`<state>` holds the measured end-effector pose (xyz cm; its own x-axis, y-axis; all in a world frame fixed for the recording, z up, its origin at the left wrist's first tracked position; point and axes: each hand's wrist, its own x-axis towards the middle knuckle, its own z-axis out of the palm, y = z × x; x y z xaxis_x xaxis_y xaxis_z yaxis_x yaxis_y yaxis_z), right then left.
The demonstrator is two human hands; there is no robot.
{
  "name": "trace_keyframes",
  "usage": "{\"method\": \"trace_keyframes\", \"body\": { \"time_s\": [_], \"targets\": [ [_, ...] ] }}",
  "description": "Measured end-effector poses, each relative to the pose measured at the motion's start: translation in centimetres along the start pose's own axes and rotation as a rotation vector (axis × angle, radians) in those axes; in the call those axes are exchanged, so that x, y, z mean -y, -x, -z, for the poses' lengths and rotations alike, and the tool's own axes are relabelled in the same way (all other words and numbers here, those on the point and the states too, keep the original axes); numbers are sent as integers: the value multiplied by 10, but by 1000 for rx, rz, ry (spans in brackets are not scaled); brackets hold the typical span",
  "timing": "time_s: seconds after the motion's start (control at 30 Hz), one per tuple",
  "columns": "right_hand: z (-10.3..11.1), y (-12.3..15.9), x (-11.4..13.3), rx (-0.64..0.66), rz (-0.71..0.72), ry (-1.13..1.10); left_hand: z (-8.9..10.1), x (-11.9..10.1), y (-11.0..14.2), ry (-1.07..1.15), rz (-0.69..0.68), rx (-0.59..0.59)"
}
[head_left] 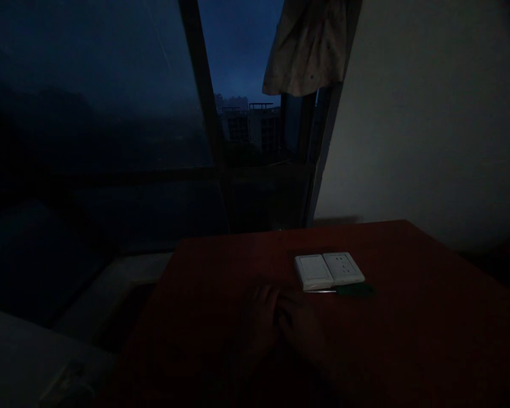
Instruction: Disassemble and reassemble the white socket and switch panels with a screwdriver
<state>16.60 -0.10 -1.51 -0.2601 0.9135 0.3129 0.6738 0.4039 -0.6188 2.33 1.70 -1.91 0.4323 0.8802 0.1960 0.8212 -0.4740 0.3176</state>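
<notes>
In dim light, my left hand [262, 317] rests on the reddish-brown table [212, 272], palm down, its fingers loosely extended. Close against it on the right lies my right hand [302, 326], with its fingertips touching or overlapping the left one's. I see nothing held in either hand, though shadow hides the undersides. Just beyond the right hand are a white wall switch [314, 271] with a blank face and a white wall socket [344, 267] with several holes, side by side. In front of them lies a screwdriver [355, 290] with a green handle and thin metal shaft pointing left.
A large window [144, 113] with dark frames stands behind the table and to the left. Cloth [308, 51] hangs at its upper right. A pale wall [425, 124] rises at the right. Pale ledges [21, 345] sit low on the left, beside the table's edge.
</notes>
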Motion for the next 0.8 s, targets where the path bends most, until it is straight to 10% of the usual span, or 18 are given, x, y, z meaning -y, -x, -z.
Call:
{"method": "trace_keyframes", "body": {
  "time_s": [0.43, 0.8],
  "targets": [
    [108, 65, -97, -194, -112, 528, 9, -10, 0, 39, -8, -50],
    [101, 69, -114, -135, -91, 707, 9, -10, 1, 45, -17, -50]
  ]
}}
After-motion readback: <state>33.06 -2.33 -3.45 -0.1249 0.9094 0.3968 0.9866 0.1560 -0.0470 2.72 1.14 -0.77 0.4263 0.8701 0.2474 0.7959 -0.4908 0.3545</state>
